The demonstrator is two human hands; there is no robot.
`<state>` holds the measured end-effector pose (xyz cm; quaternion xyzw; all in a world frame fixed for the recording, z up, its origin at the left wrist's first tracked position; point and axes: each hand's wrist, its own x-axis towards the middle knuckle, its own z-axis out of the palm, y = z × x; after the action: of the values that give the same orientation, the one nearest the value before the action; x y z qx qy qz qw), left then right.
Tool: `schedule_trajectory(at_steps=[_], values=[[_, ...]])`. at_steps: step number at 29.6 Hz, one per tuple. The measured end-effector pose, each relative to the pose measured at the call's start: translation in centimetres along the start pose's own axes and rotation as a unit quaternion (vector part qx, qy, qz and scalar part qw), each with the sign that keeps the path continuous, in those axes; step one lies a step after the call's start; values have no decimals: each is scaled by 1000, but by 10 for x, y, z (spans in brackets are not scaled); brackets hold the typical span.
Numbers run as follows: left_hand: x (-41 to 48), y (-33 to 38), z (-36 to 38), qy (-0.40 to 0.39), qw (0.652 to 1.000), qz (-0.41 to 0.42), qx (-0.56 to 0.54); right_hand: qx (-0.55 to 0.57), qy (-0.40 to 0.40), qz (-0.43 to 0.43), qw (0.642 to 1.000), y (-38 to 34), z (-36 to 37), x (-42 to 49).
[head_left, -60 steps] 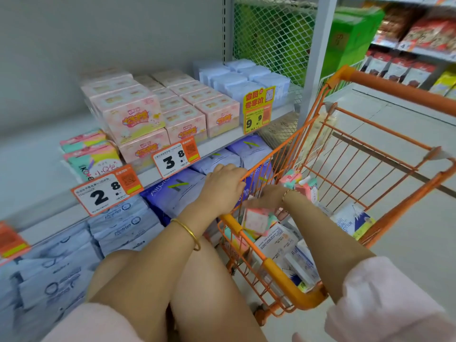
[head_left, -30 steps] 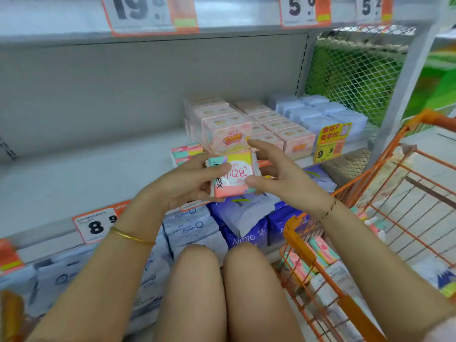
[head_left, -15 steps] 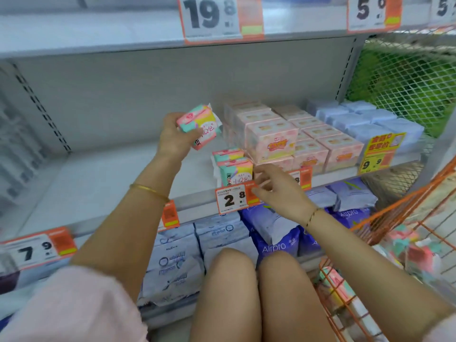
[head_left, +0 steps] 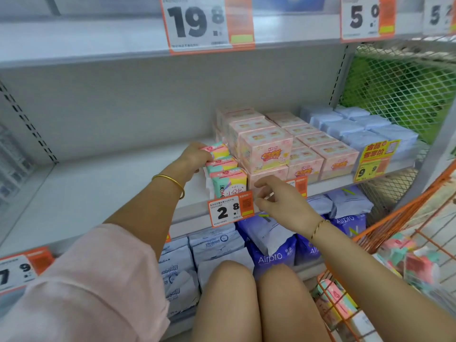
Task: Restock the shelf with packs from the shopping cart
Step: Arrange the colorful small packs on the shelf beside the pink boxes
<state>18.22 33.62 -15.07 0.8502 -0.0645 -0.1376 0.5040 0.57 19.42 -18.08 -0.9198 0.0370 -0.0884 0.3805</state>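
My left hand (head_left: 196, 155) grips a small pink, teal and yellow pack (head_left: 218, 149) at the back of a short row of like packs (head_left: 228, 180) on the middle shelf (head_left: 98, 188). The pack sits low, just behind the second one in the row. My right hand (head_left: 278, 201) hovers at the shelf's front edge beside the 2.8 price tag (head_left: 230, 209), fingers loosely curled and holding nothing. The orange shopping cart (head_left: 404, 218) stands at the right with more small packs (head_left: 417, 265) inside.
Pink boxes (head_left: 267, 149) are stacked right of the row, and pale blue packs (head_left: 357, 128) lie further right. White and blue bagged packs (head_left: 269, 245) fill the shelf below. The upper shelf (head_left: 98, 38) overhangs. My knees (head_left: 251, 292) are in front.
My left hand has brought the pack down and to the right, from above the shelf to the back of the row. My right hand stays near the price tag.
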Motion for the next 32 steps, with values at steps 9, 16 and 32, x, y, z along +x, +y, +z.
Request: schedule_trajectory(at_steps=[9, 16, 32], values=[[0, 1, 12, -22, 997, -27, 64, -11, 1, 8, 1000, -1, -12, -5], [-10, 0, 14, 89, 989, 39, 111, -20, -14, 38, 999, 0, -30, -15], [-138, 35, 248, -168, 853, 456, 192, -180, -25, 364, 913, 144, -167, -106]])
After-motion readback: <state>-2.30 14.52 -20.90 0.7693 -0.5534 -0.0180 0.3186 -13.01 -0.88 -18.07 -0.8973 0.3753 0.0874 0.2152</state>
